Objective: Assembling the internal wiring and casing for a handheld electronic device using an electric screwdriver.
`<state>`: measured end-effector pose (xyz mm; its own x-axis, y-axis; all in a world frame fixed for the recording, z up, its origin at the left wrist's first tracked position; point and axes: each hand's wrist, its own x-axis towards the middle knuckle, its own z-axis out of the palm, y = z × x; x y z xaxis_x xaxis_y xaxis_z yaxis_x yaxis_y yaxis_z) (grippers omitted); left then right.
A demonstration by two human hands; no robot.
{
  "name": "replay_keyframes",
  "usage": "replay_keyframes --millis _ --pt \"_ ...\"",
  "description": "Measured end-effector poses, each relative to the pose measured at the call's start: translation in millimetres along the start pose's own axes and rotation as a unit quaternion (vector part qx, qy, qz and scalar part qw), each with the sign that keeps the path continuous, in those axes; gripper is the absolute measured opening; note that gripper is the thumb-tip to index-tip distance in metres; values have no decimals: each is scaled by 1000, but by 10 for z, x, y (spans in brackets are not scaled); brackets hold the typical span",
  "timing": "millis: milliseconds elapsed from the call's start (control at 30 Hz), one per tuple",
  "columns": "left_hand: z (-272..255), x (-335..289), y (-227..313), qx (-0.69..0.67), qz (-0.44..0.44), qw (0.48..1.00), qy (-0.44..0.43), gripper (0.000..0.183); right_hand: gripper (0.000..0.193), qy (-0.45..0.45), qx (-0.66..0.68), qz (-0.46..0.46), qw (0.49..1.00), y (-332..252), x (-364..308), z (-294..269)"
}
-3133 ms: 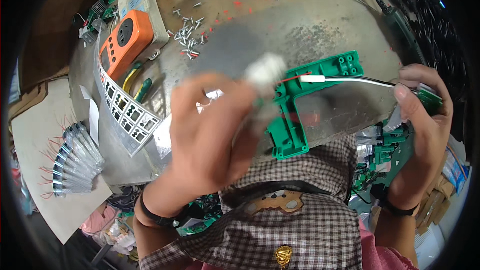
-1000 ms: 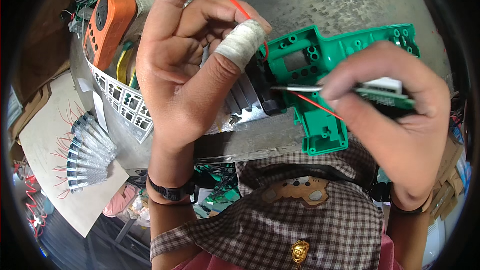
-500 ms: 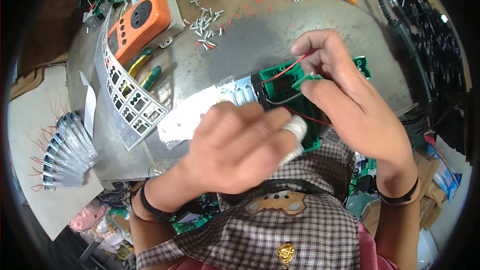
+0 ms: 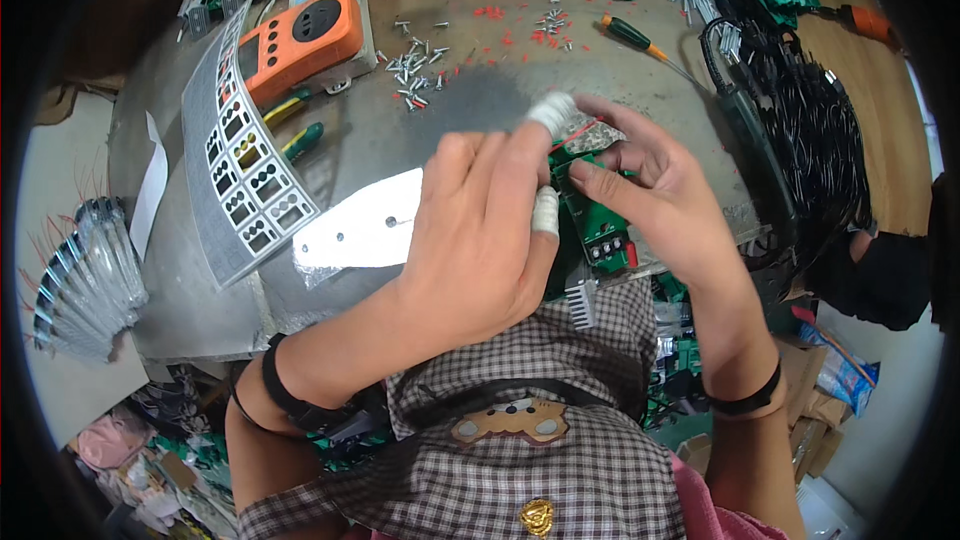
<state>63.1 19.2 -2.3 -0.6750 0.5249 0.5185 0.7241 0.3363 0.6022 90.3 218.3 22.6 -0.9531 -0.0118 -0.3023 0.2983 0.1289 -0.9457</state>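
Left hand (image 4: 480, 225): back toward the camera, fingers bent forward, white tape on two digits; fingertips largely hidden, so whether they pinch anything cannot be told.
Right hand (image 4: 665, 185): thumb pressed on the upper end of the green circuit board, fingers curled behind it; their grip on the far side is concealed.
Green circuit board (image 4: 603, 225): tilted between the hands, near the bench's front edge; its left side runs up to the left hand's taped digit, and contact there is unclear.
Heat sink (image 4: 580, 303): grey, finned, at the board's lower end, against the checked apron; its fixing is not legible.
Red wire (image 4: 578, 134): short length visible between the hands; both ends obscured.
Silver strip (image 4: 365, 230): flat on the bench, glare washing out its surface; right end covered by the left hand.
Pliers (image 4: 300, 142): handles visible beside the printed sheet (image 4: 243, 172); head not seen.
Black cables (image 4: 825, 130): bundled at right, individual runs indistinguishable.
Wrapped parts (image 4: 92, 275): fanned out at left, distorted near the dark lens rim.
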Motion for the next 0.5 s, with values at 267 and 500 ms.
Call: replay_keyframes --millis 267,500 --pt "-173 198 -96 -36 -79 984 -155 83 66 81 -81 -38 993 52 -87 158" --pt "-85 98 -312 39 32 991 -123 90 52 -58 -531 -217 817 -531 -534 45"
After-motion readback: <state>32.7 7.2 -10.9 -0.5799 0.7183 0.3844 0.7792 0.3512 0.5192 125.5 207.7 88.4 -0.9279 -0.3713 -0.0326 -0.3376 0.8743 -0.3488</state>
